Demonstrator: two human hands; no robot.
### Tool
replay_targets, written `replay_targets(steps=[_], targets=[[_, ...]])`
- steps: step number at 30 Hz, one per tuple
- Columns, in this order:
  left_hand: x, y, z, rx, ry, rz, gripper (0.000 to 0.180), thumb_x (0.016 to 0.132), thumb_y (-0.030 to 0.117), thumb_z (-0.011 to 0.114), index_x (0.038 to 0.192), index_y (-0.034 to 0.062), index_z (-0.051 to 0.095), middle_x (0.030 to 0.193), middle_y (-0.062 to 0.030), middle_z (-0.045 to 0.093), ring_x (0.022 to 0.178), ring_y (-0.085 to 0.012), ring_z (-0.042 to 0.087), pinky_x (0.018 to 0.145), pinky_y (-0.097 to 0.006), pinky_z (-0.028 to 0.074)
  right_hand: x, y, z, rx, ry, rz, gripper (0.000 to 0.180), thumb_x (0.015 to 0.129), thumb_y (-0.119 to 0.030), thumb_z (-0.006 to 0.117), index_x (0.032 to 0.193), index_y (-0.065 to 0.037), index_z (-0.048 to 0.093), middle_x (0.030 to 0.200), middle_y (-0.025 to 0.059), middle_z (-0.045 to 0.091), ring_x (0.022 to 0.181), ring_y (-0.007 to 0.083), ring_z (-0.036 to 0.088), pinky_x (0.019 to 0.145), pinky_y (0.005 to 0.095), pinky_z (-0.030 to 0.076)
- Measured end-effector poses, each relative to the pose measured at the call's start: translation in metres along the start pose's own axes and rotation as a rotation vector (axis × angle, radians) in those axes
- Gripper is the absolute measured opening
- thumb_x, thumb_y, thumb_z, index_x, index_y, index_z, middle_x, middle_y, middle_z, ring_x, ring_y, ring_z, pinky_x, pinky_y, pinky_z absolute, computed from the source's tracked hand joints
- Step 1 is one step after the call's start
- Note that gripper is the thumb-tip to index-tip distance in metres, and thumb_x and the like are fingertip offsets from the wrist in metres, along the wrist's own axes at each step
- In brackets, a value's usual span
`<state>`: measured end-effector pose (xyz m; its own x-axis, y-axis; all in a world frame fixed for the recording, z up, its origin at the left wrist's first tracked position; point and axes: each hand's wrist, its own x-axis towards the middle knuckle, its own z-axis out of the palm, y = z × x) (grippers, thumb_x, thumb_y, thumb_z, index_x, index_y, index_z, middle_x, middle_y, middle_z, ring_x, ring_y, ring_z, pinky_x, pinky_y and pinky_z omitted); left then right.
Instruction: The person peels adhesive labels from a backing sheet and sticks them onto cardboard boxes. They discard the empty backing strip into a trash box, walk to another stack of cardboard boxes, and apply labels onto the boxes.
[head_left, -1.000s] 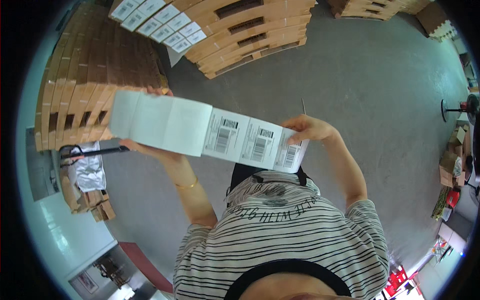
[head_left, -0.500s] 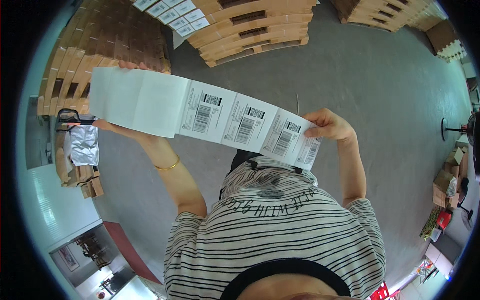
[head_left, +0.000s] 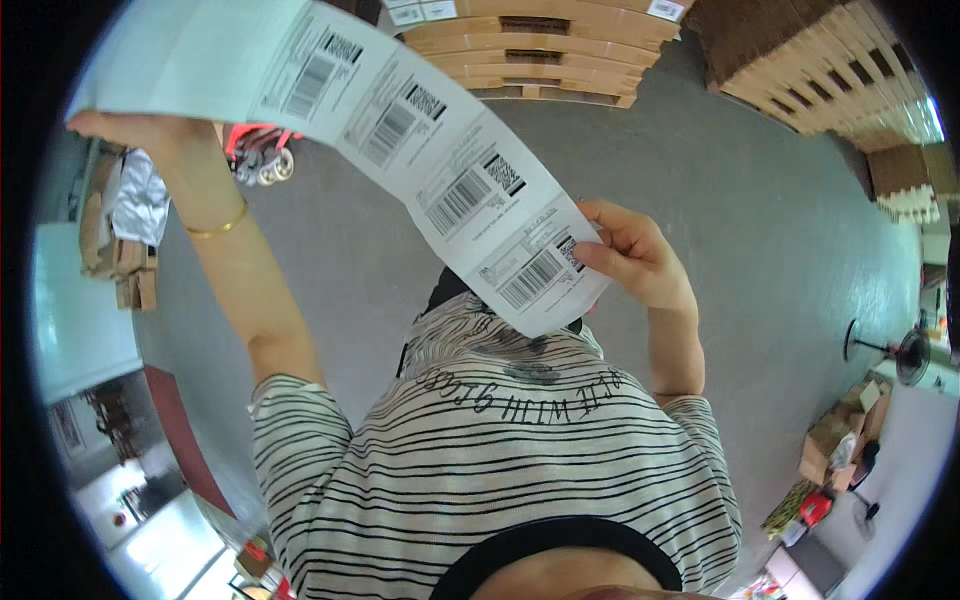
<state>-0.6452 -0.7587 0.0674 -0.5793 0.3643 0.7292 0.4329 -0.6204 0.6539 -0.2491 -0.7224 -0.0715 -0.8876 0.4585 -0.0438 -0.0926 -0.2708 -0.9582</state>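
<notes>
Step in hand: inspection of a label strip (head_left: 400, 130), held taut in the air before the chest. The left hand (head_left: 135, 130) grips the raised blank end; the right hand (head_left: 635, 255) pinches the lower end between thumb and fingers. Next move likely calls for even tension. Strip: thin, glossy white paper, barcoded panels. Below: grey floor (head_left: 760, 230), stacked cartons (head_left: 530, 40).

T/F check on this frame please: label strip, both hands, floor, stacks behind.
1. Both hands hold the label strip. True: left hand at the upper end, right hand at the lower end.
2. The strip lies flat on the floor. False: it is held up in the air.
3. The left wrist wears a gold bangle. True.
4. The cardboard stacks are blue plastic crates. False: they are brown cardboard.
</notes>
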Motion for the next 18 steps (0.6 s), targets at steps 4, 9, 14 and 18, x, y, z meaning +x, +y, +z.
replay_targets(steps=[4,9,14,18], targets=[[0.001,0.004,0.002,-0.031,-0.044,0.081,0.106,0.072,0.085,0.033,0.138,0.0019,0.034,0.134,-0.0213,0.045,0.122,-0.0356,0.046,0.102,-0.049,0.039,0.006,0.001,0.006,-0.012,-0.011,-0.07,0.034,0.093,-0.003,0.049,0.125,0.009,0.047,0.1,0.0112,0.066,0.088,0.0125,0.063,0.075,0.0245,0.051],[-0.01,0.008,0.004,-0.104,-0.148,0.156,0.1,0.076,0.081,0.033,0.136,0.0009,0.036,0.132,-0.0201,0.047,0.12,-0.0337,0.048,0.101,-0.046,0.04,0.006,-0.003,0.01,-0.037,0.004,-0.12,0.035,0.094,-0.003,0.048,0.127,0.009,0.044,0.103,0.0114,0.065,0.092,0.0125,0.062,0.079,0.0243,0.05],[-0.015,0.014,0.007,-0.172,-0.269,0.206,0.094,0.081,0.076,0.033,0.135,-0.0001,0.038,0.13,-0.019,0.05,0.117,-0.0318,0.05,0.1,-0.043,0.042,0.008,-0.002,0.009,-0.002,-0.019,-0.15,0.035,0.094,-0.003,0.048,0.126,0.008,0.045,0.105,0.0114,0.065,0.093,0.0122,0.062,0.08,0.0245,0.05],[-0.02,0.017,0.009,-0.238,-0.385,0.222,0.089,0.084,0.072,0.033,0.134,-0.0009,0.04,0.128,-0.018,0.052,0.115,-0.0302,0.052,0.099,-0.04,0.042,0.009,0.001,0.009,-0.003,-0.015,-0.184,0.034,0.094,-0.003,0.048,0.126,0.008,0.046,0.104,0.0117,0.065,0.093,0.0123,0.062,0.08,0.0246,0.05]])
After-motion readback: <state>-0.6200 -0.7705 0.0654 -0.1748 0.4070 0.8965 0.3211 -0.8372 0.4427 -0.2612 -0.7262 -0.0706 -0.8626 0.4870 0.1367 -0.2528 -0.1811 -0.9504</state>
